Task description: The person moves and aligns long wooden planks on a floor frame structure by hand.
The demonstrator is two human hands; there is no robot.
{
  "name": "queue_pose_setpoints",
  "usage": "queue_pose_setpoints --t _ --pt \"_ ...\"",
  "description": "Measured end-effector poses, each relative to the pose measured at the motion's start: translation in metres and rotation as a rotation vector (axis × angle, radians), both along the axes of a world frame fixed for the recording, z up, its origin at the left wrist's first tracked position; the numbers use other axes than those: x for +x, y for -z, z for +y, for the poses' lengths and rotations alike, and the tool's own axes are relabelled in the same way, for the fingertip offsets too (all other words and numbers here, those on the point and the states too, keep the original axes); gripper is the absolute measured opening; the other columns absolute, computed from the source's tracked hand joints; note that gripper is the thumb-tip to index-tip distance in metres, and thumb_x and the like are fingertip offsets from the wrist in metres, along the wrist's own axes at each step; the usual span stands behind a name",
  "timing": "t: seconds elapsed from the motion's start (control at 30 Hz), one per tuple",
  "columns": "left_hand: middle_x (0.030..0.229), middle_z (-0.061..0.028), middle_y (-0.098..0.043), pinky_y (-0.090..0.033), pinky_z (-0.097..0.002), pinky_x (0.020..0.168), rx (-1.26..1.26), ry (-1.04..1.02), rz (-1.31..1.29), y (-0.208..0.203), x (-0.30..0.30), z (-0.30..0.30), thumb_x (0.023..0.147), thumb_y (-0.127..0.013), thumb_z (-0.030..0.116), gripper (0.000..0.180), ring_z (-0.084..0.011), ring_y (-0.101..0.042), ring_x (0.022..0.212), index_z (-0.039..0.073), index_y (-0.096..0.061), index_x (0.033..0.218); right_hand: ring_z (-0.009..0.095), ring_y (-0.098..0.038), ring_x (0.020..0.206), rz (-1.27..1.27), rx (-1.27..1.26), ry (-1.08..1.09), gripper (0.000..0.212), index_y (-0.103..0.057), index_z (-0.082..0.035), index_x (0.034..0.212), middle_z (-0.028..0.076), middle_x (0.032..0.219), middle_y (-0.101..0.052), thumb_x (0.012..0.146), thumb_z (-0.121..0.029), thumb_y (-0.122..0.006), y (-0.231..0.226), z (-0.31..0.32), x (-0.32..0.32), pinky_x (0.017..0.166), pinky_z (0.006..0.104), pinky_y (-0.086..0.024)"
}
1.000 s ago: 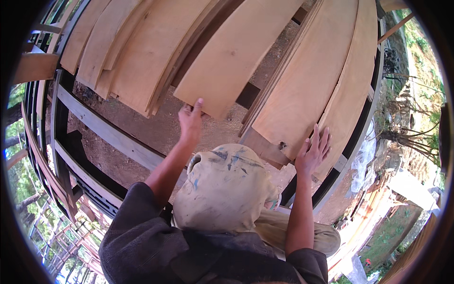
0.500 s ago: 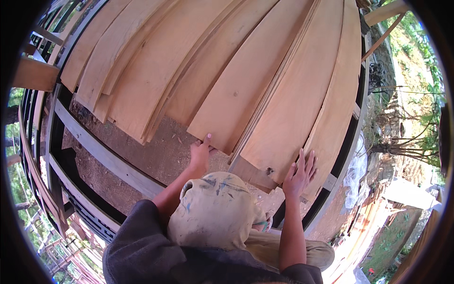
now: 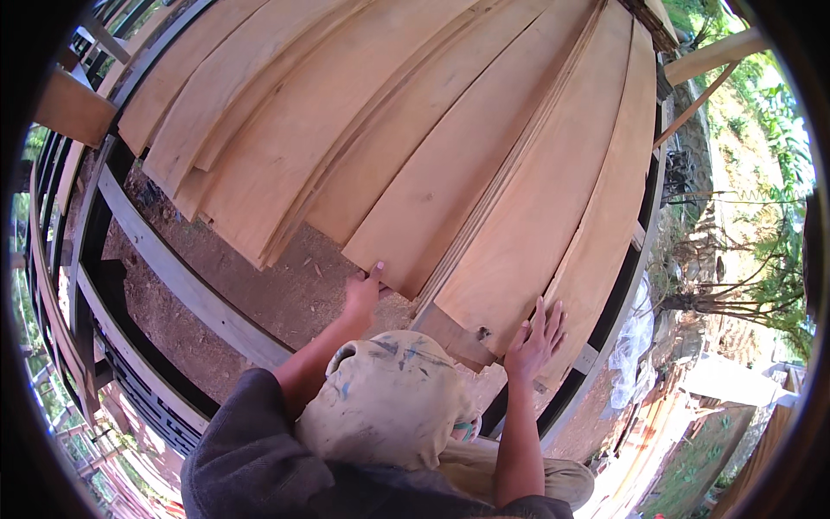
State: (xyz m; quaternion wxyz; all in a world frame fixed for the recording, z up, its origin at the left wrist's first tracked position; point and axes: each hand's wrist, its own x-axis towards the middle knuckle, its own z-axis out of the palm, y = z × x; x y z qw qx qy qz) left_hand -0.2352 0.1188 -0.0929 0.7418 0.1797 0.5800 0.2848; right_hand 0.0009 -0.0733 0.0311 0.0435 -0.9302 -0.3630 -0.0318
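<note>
Long, thin wooden boards lie side by side and partly overlapping, running away from me. My left hand (image 3: 362,291) grips the near end of a middle board (image 3: 424,203), thumb on top and the other fingers hidden below. Flat on the right-hand boards rests my right hand (image 3: 536,339), fingers stretched out, close to the seam between a broad board (image 3: 527,233) and the outermost board (image 3: 605,242). A dark knot or hole marks the broad board's near end. Edges of several stacked boards (image 3: 471,232) show just right of the middle board.
A dark metal frame (image 3: 186,259) borders the boards at left, with its right rail (image 3: 618,324) beyond them. Brown ground (image 3: 277,290) shows below the near ends. My bent knee (image 3: 389,389) in stained beige trousers rises between my arms. Clear plastic sheeting (image 3: 633,346) lies outside the right rail.
The whole view has shifted slightly. Both hands stay at about the same spots on the boards, the left gripping and the right flat.
</note>
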Motion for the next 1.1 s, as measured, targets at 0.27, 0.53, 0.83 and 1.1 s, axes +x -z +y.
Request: queue_pose_setpoints --t 0.27,0.53,0.83,1.1 --pt "0.118 -0.0158 -0.067 -0.061 -0.0380 0.084 -0.052 0.012 -0.015 0.008 -0.014 0.007 0.102 -0.061 0.026 0.035 -0.0258 -0.071 0.100 -0.002 -0.056 0.122 0.036 -0.026 0.152 0.001 0.003 -0.002 0.052 -0.050 -0.024 0.150 0.011 0.164 -0.031 0.099 -0.024 -0.049 0.006 -0.002 -0.003 0.121 0.0584 -0.015" --pt "0.120 -0.0108 -0.067 -0.055 -0.0413 0.088 0.045 -0.263 -0.031 0.027 -0.063 0.060 0.101 -0.062 0.035 0.047 -0.0239 -0.067 0.104 0.005 -0.050 0.136 0.035 -0.026 0.152 -0.002 0.006 -0.001 0.052 -0.049 -0.024 0.151 0.009 0.165 -0.031 0.098 -0.023 -0.052 0.005 -0.006 -0.002 0.121 0.0583 -0.016" --pt "0.119 -0.0114 -0.067 -0.058 -0.0375 0.081 0.076 -0.384 0.033 0.019 -0.086 0.050 0.104 -0.054 0.030 0.031 -0.0237 -0.068 0.104 0.007 -0.056 0.125 0.034 -0.024 0.153 0.039 0.000 0.012 0.052 -0.047 -0.024 0.152 0.009 0.165 -0.029 0.101 -0.025 -0.049 -0.002 -0.001 0.001 0.122 0.0584 -0.015" --pt "0.114 -0.0134 -0.067 -0.055 -0.0358 0.078 0.242 -0.708 0.399 -0.002 -0.240 0.068 0.106 -0.046 0.043 0.044 -0.0223 -0.066 0.097 0.005 -0.054 0.126 0.032 -0.025 0.153 -0.006 -0.021 -0.030 0.050 -0.044 -0.026 0.154 0.009 0.166 -0.029 0.105 -0.033 -0.042 0.015 -0.016 0.006 0.122 0.0574 -0.016"
